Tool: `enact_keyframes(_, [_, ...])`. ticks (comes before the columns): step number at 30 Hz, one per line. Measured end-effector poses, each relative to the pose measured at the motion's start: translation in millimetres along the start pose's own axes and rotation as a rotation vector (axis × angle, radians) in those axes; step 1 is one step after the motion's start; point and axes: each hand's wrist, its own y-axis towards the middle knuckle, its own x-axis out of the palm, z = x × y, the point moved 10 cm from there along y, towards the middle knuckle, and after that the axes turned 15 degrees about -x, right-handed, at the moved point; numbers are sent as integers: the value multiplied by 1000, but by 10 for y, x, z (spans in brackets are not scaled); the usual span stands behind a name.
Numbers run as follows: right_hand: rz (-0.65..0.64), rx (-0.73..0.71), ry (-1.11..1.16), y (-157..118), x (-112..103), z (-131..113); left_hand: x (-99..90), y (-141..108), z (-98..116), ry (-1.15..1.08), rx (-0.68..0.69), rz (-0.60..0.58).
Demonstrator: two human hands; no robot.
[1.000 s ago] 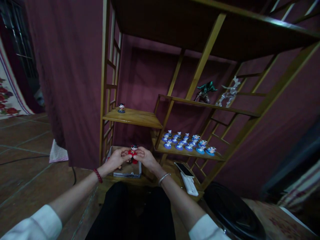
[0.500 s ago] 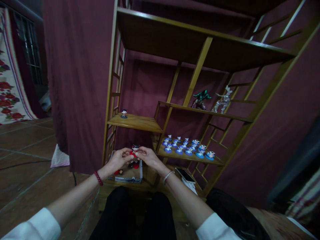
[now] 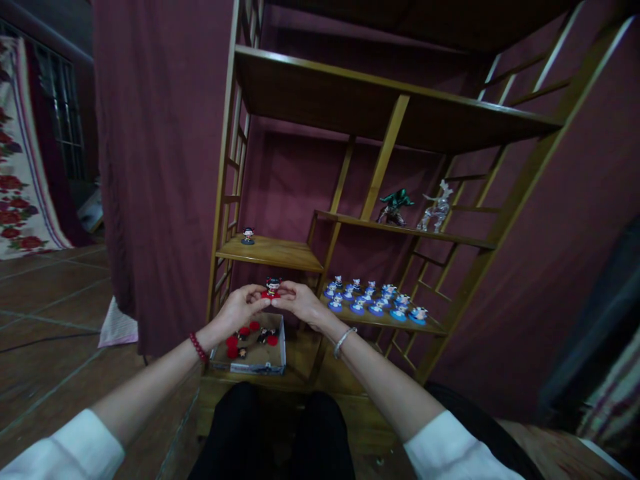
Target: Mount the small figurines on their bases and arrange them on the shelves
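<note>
My left hand [image 3: 240,308] and right hand [image 3: 300,305] met in front of me, their fingertips pinched together on a small red-clothed figurine [image 3: 273,288], which I held upright just above an open shallow box [image 3: 273,369]. Neither hand was spread wide; both were curled narrowly around it. The box sat on a low wooden ledge [image 3: 300,360] and held red pieces [image 3: 245,340], with other small bits too dim to tell apart. Just to my right, rows of blue-based figurines [image 3: 373,300] stood on a wooden shelf [image 3: 370,320]. Higher up, a lone small figurine [image 3: 248,235] stood on a shelf at left, while a green figure [image 3: 395,207] and a clear figure [image 3: 435,210] stood side by side on another.
</note>
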Motion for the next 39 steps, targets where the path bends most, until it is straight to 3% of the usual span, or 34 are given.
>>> enact_keyframes(8, [36,-50,-59,115,-129,-177,6,136,87,-111,-35,-37])
enact_keyframes(18, [59,-68,-55,240,-243,-284,-13,197,333,-69,53,-21])
enact_keyframes(25, [56,-99,-111,388,-341,-425,-74,291,490,28,98,57])
enact_keyframes(39, [112,-128,-198,738,-490,-450,-268,485,799,312,200,253])
